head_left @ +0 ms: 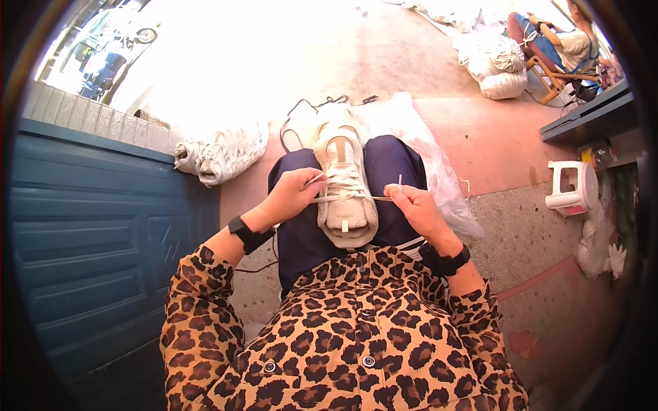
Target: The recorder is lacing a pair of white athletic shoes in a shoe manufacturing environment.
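Holding laces (347, 183), sneaker (345, 214) between both hands' fingers (401, 196)

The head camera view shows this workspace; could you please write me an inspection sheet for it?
Surface: dark trousers on the person's lap; what supports the shoe underneath is hidden.
Things in hand: a pale shoe between the thighs, its lace stretched out to both sides.
Clutter: white shoes at the left, a clear plastic bag beside the right knee.
Hands: left hand and right hand each grip the lace.
Cables: a thin dark strand beyond the shoe; cord or lace, cannot tell.
Surroundings: blue panelling at left, a white stool at right, another person seated at upper right.
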Available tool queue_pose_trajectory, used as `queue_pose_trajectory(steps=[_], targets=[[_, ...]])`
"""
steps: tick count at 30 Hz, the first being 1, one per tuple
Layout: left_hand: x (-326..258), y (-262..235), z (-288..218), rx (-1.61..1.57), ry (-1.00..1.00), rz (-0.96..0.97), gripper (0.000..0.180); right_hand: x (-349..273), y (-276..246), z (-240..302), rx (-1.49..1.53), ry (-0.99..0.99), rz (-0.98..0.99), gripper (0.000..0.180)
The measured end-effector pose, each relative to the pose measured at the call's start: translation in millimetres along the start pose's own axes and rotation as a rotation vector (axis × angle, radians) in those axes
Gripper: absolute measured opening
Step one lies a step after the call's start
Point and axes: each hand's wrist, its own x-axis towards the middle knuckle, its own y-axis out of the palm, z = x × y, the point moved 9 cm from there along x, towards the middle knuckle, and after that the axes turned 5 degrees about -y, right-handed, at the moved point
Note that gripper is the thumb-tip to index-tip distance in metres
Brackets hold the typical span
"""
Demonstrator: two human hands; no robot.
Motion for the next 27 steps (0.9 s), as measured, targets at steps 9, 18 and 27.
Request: queue_pose_trajectory(steps=[9,18,27], targets=[[0.6,10.5,11.9,-0.087,-0.095,0.101,0.014,3.0,23.5,2.0,-0.159,0.066,0.232,0.036],[-5.3,-16.0,-47.2,0.499,0.382,-0.426,0.014,7.6,29.4,40.0,-0.302,-0.076,0.209,0.033],[0.8,-0.3,20.8,-0.358,-0.244,0.017,0.022,6.0,25.3,34.9,-0.354,-0.037,0.221,0.033]])
